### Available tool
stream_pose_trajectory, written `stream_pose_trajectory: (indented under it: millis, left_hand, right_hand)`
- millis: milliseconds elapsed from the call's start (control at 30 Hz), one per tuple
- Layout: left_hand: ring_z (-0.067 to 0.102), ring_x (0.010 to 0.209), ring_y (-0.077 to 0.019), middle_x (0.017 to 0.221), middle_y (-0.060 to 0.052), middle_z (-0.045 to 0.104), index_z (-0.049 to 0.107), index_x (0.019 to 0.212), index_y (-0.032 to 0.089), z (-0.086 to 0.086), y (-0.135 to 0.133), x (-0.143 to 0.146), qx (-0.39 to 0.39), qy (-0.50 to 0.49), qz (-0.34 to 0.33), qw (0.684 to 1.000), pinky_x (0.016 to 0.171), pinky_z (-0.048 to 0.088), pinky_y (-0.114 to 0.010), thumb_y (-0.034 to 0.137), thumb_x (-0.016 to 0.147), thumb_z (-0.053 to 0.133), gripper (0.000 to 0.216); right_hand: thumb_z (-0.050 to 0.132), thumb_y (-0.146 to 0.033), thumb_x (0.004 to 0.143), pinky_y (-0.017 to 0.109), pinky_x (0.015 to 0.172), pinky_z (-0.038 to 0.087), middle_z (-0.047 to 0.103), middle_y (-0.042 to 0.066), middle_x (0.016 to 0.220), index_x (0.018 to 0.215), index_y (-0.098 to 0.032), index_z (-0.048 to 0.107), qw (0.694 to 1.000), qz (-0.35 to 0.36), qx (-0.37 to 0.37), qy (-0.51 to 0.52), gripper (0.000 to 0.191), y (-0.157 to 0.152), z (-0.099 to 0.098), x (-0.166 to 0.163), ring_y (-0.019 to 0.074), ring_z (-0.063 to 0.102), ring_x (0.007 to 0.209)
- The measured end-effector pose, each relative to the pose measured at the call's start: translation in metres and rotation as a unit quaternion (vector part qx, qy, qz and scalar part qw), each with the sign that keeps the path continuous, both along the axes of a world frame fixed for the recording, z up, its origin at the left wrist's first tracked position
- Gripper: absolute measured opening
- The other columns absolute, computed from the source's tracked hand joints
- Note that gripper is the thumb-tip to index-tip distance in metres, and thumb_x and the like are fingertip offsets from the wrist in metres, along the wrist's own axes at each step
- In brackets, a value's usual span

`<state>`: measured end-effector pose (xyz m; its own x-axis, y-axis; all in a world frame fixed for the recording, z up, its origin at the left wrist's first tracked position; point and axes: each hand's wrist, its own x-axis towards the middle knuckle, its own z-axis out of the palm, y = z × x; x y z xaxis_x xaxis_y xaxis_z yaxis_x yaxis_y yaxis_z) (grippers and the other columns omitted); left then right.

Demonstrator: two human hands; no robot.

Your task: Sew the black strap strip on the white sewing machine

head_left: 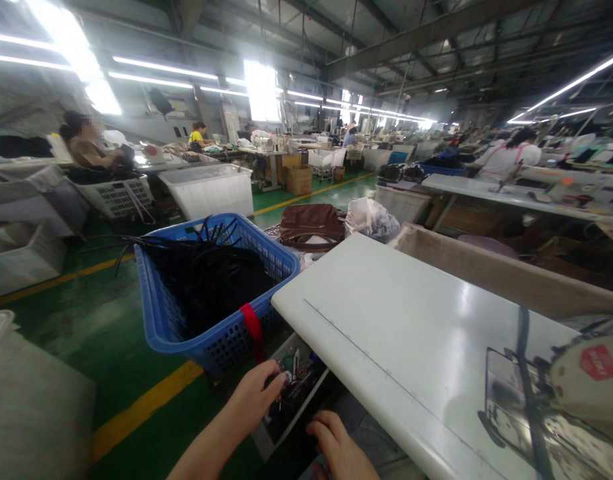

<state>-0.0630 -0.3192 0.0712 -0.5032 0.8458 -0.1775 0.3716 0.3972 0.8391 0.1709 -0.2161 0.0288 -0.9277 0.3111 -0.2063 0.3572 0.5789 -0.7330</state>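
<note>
My left hand (259,393) reaches into an open drawer (286,407) under the white table's left edge, its fingers curled among small metal tools; whether it grips one is unclear. My right hand (336,447) rests at the drawer's near side, fingers bent, nothing visible in it. Just beyond the drawer stands a blue plastic basket (206,333) full of black straps, with a red strip (251,327) tied on its rim.
A white worktable (386,320) runs right, with a sewing machine (581,380) and a black strap under it. A brown bag (311,225) and a plastic-wrapped bundle (369,219) lie beyond. White bins, other workers and a yellow floor line (146,400) surround.
</note>
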Motion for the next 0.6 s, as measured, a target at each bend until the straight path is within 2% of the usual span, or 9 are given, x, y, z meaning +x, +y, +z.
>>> stream_pose_trajectory:
  millis: [100,200,433,600]
  left_hand:
    - [0.061,0.078,-0.0251,0.079,-0.002,0.065,0.06,0.084,0.023,0.007,0.001,-0.001,0.0,0.011,-0.001,1.0,0.074,0.041,-0.037,0.054,0.09,0.052,0.033]
    - [0.061,0.081,-0.0244,0.085,-0.002,0.066,0.062,0.092,0.022,0.011,0.008,-0.005,0.008,0.017,0.013,1.0,0.076,0.042,-0.036,0.053,0.091,0.052,0.032]
    - [0.064,0.095,-0.0266,0.1,-0.006,0.07,0.063,0.101,0.021,0.01,0.024,-0.019,0.018,0.036,0.041,0.998,0.086,0.047,-0.036,0.054,0.092,0.052,0.036]
    - [0.065,0.083,-0.0242,0.087,-0.004,0.07,0.061,0.092,0.022,0.009,0.006,-0.017,-0.042,0.041,0.006,0.998,0.076,0.046,-0.034,0.046,0.091,0.052,0.025]
  right_hand:
    - [0.055,-0.002,0.072,0.028,0.115,0.052,0.058,0.012,0.154,0.145,-0.024,0.062,0.997,0.017,-0.012,-0.07,0.076,-0.005,-0.013,0.006,0.0233,0.066,0.134]
    - [0.056,-0.002,0.073,0.027,0.113,0.052,0.061,0.012,0.15,0.14,-0.022,0.067,0.996,0.027,-0.017,-0.083,0.071,-0.011,-0.014,0.009,0.0245,0.067,0.133]
    - [0.057,0.002,0.072,0.028,0.114,0.051,0.064,0.014,0.145,0.136,-0.018,0.071,0.994,0.034,-0.047,-0.094,0.069,-0.017,0.014,0.007,0.0256,0.068,0.131]
    - [0.056,0.004,0.075,0.029,0.115,0.049,0.064,0.016,0.142,0.135,-0.014,0.071,0.994,0.017,-0.049,-0.101,0.064,-0.018,0.023,0.008,0.0255,0.066,0.131]
